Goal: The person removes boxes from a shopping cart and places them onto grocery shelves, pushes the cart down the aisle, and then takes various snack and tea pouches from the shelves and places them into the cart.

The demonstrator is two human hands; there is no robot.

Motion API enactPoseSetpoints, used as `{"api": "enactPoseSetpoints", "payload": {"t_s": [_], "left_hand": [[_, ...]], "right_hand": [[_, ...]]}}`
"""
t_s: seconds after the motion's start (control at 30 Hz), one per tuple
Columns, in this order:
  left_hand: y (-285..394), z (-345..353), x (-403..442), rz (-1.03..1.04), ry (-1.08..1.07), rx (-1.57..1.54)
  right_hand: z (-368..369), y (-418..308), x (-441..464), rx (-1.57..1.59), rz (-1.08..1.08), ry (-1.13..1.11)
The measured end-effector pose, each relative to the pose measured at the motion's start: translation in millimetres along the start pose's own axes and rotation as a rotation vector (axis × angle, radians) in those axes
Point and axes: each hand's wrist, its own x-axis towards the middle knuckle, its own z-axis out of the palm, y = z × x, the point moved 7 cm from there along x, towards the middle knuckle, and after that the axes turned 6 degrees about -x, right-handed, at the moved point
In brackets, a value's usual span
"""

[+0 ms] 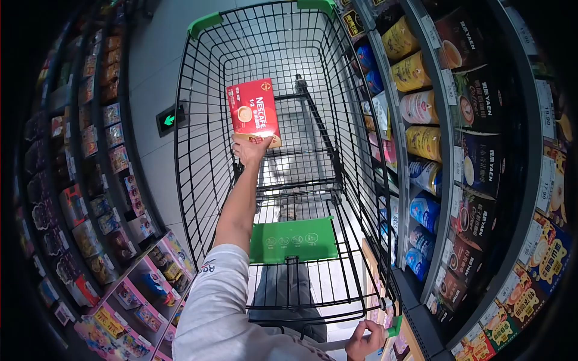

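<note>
A red box of Nescafé coffee point(256, 108) is in my left hand point(248, 150), whose fingers grip its lower edge. The box is inside the outline of the black wire shopping cart point(208, 138), above its floor; whether it touches the wire is hard to tell. My left arm reaches forward over the cart's green flap point(293, 240). At the bottom right, my right hand point(365, 341) is closed around the cart's handle point(337, 345), beside its green end piece.
Shelves with canisters point(418, 107) and dark coffee boxes point(478, 162) run close along the right. Snack shelves point(90, 144) and a pink display stand point(135, 301) line the left. A green arrow sign point(169, 121) lies on the tiled floor point(150, 78).
</note>
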Motion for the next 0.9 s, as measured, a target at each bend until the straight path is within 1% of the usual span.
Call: {"api": "enactPoseSetpoints", "payload": {"t_s": [0.1, 0.13, 0.23, 0.27, 0.37, 0.4, 0.43, 0.5, 0.57, 0.63, 0.67, 0.7, 0.77, 0.8, 0.83, 0.9], "left_hand": [[1.1, -2.7, 3.2, 0.004, -0.03, 0.026], [1.6, -3.1, 5.5, 0.001, -0.045, 0.029], [-1.5, 0.0, 12.9, 0.045, -0.067, -0.04], [-3.8, -0.2, 13.0, 0.053, -0.045, -0.06], [-23.2, 5.5, 33.4, 0.086, -0.054, -0.132], [-30.5, 6.1, 34.7, 0.017, -0.096, -0.201], [-39.1, 8.0, 39.5, 0.052, 0.001, -0.183], [-58.8, 19.4, 46.9, 0.011, -0.06, -0.318], [-68.6, 24.5, 48.3, 0.002, -0.112, -0.299], [-51.8, 26.5, 37.8, 0.009, -0.161, -0.357], [-42.7, 22.8, 26.7, 0.007, -0.179, -0.442], [-40.1, 25.5, 22.0, 0.003, -0.204, -0.524], [-56.5, 41.2, 34.2, 0.008, -0.168, -0.533], [-51.9, 36.6, 24.1, -0.056, -0.236, -0.489], [-55.4, 41.3, 27.8, -0.025, -0.283, -0.44], [-62.0, 39.4, 18.0, -0.017, -0.151, -0.483]], "right_hand": [[-3.7, -0.7, 3.5, 0.075, 0.017, 0.045], [-4.8, -2.2, 4.3, 0.046, -0.01, 0.069], [-9.2, -4.4, 9.7, 0.071, -0.035, 0.055], [-11.5, -6.6, 12.2, 0.049, -0.045, 0.071], [-2.9, 4.3, -1.1, 0.173, 0.053, 0.085], [-3.2, 2.1, -2.3, 0.112, -0.062, 0.135], [-0.9, 3.7, -3.6, 0.111, -0.054, 0.148], [-1.9, 3.2, -6.4, 0.11, -0.033, 0.162], [-9.1, 0.6, -3.8, 0.111, -0.05, 0.207], [-8.8, -1.2, 0.1, 0.094, -0.06, 0.275], [-5.6, 1.8, -4.4, 0.094, -0.042, 0.325], [-5.6, 5.8, -5.0, 0.165, 0.052, 0.315], [-7.2, 10.8, -6.6, 0.313, 0.237, 0.292], [-7.2, 10.8, -6.7, 0.326, 0.233, 0.312], [-7.0, 11.2, -6.7, 0.34, 0.227, 0.331], [-8.9, 12.2, -8.7, 0.337, 0.237, 0.322]]}}
